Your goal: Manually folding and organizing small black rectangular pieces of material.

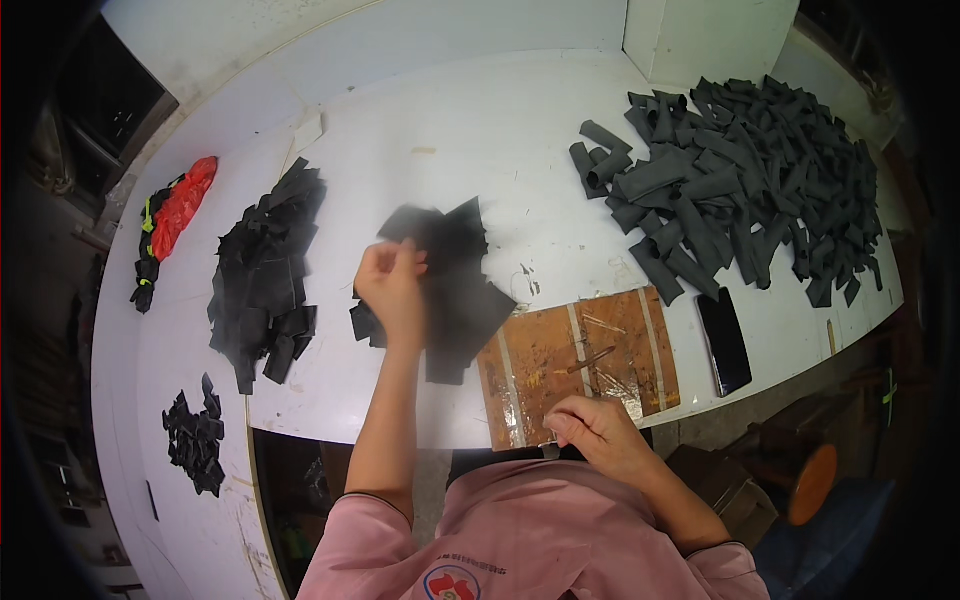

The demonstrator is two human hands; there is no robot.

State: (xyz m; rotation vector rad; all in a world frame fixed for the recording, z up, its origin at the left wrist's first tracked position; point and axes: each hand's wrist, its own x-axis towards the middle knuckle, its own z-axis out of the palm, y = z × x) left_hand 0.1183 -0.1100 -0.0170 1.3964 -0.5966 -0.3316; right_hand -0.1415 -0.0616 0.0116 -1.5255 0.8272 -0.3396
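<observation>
My left hand (pixel 393 283) is over a middle pile of flat black fabric-like pieces (pixel 455 330), its fingers pinched together. Whether a piece is between the fingertips I cannot make out; the pile's surface looks smeared by motion. Near the table's front edge, my right hand (pixel 600 437) is closed, thumb against the curled fingers, over the lower edge of a brown board (pixel 535 365). Something small and pale shows by its fingertips, too small to name. Clear strips cross the board, and a thin brown stick-like tool (pixel 592 360) lies on it.
Dark grey rolled tubes (pixel 735 170) form a large heap at the far right, with a black phone (pixel 724 342) nearer me. On the left are another black pile (pixel 262 290), a smaller one (pixel 195 435) and a red plastic bag (pixel 185 208). An orange round seat (pixel 812 485) stands below right.
</observation>
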